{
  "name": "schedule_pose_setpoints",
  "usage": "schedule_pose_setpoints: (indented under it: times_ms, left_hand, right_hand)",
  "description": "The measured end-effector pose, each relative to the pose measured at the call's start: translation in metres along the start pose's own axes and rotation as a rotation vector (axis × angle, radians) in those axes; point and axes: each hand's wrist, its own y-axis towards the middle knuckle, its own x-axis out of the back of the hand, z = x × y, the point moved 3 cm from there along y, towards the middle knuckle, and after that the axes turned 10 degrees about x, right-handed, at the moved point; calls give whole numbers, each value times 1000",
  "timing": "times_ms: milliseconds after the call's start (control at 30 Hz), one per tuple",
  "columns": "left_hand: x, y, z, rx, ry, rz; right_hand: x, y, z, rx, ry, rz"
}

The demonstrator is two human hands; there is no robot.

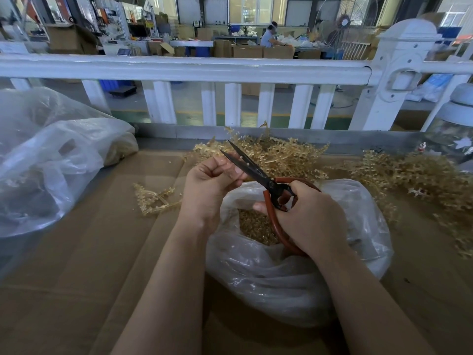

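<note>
My right hand (307, 216) grips the red handles of a pair of black-bladed scissors (249, 166). The blades are parted and point up to the left. My left hand (210, 180) is curled right beside the blades, pinching a small pale piece that I can barely see. Under both hands lies an open clear plastic bag (281, 272) holding small tan cut pieces (256, 226). Tan plastic sprue branches (281, 155) are heaped behind the hands.
More sprue branches (422, 175) spread to the right, and a loose one (153, 198) lies on the left. Large clear bags (51, 160) stand at the left on the cardboard-covered table (89, 252). A white railing (204, 70) runs along the far edge. A glass jar (455, 134) is at far right.
</note>
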Motion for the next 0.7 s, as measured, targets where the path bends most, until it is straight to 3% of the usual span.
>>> schedule_pose_setpoints:
  times_ms: [367,700]
  left_hand:
    - [4,0,-1,-32,168,-52]
    - [1,-1,-1,-25,236,-5]
  right_hand:
    - [2,0,1,-14,-27,12]
    - [4,-1,3,-4,-36,-32]
